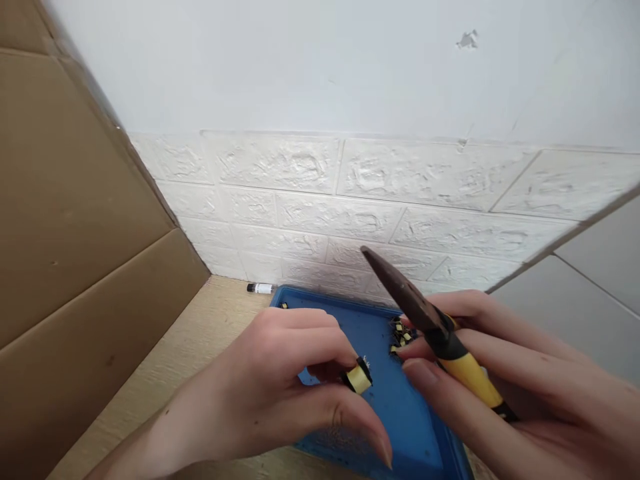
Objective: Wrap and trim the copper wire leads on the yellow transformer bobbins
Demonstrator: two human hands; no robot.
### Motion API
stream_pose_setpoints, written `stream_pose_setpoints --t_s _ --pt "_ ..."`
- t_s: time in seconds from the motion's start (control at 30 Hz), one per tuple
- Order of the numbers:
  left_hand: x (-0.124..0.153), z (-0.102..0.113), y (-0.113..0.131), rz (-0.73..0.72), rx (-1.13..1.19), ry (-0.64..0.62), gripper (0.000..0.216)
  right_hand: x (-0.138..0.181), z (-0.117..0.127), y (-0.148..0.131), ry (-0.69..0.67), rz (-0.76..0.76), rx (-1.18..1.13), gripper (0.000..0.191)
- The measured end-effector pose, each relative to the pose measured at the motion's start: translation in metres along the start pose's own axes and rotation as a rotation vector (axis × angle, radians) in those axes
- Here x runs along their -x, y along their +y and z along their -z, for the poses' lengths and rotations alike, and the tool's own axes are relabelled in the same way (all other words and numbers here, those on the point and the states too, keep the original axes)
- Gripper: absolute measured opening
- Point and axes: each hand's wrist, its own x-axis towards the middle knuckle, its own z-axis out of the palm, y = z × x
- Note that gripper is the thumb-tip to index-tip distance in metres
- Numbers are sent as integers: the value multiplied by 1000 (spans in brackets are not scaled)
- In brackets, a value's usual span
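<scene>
My left hand (280,380) is curled over a blue tray (410,427), its fingers pinching a small black part wrapped in yellow tape (359,377). My right hand (505,373) grips yellow-handled pliers (440,337); their dark jaws point up and to the left, closed and with nothing in them. Just behind the pliers a small pile of similar yellow-taped parts (400,333) lies on the tray. One more small part (284,306) sits at the tray's far left corner.
The tray rests on a light wooden table (200,333) against a white brick-pattern wall (350,200). A brown cardboard panel (75,233) stands on the left. A small black-and-white tube (261,288) lies by the wall. Grey tiles (600,287) show at right.
</scene>
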Motion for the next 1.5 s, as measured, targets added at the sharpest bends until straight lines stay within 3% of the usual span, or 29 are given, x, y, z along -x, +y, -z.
stream_pose_setpoints --t_s 0.3,0.47,0.7,0.87,1.13,1.27,1.4,1.5 --pt "5 -4 -10 41 28 -254 22 -5 0 4 -85 -122 37 29" --pt "4 -6 -7 64 59 -251 31 -5 -3 5 -126 -146 -1 29" --pt "9 -3 -10 1 10 -286 15 -7 -4 0 -170 -177 -52 28" --pt "11 0 -11 -4 74 -297 25 -8 -3 -3 -211 -236 -155 22" --pt "12 3 -5 59 49 -312 41 -12 5 -1 -291 -338 -571 24" --pt "18 4 -11 92 155 -340 44 -14 5 3 -255 -298 -560 49" --pt "21 4 -13 168 216 -352 54 -17 1 4 -214 -227 -542 44" --pt "19 3 -9 308 258 -360 68 -17 -2 2 -197 -164 -523 38"
